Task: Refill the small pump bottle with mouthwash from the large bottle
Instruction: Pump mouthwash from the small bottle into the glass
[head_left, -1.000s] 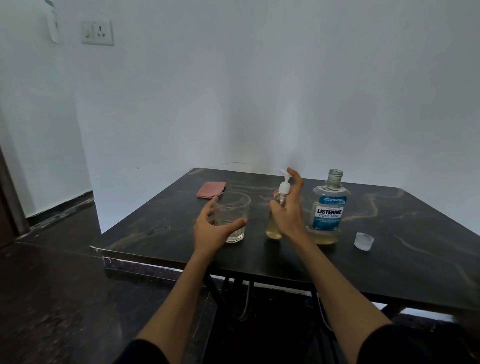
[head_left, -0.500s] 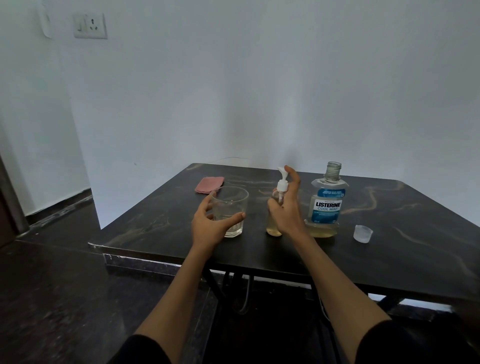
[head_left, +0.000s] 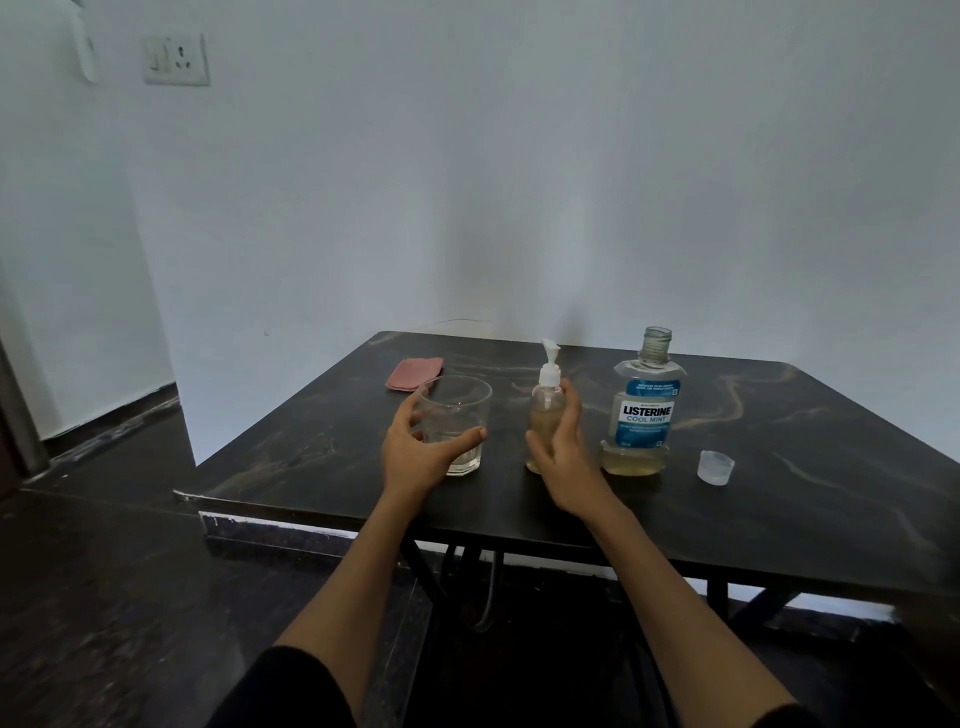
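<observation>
The small pump bottle (head_left: 545, 410), clear with a white pump and yellowish liquid, stands on the dark table (head_left: 779, 499). My right hand (head_left: 563, 457) wraps loosely around its lower body, thumb on the left front and fingers up the right side. To its right stands the large Listerine bottle (head_left: 647, 415), uncapped, with a little yellowish liquid at the bottom. Its clear cap (head_left: 715, 467) lies on the table further right. My left hand (head_left: 415, 457) grips a clear drinking glass (head_left: 457, 410) left of the pump bottle.
A folded pink cloth (head_left: 414, 373) lies at the table's back left, behind the glass. The table stands in a white-walled corner, and its front edge runs just under my wrists. A wall socket (head_left: 176, 60) is at the upper left.
My right hand has slid down from the pump head to the bottle's body, leaving the white pump uncovered. My left hand stays on the glass. The view has shifted slightly.
</observation>
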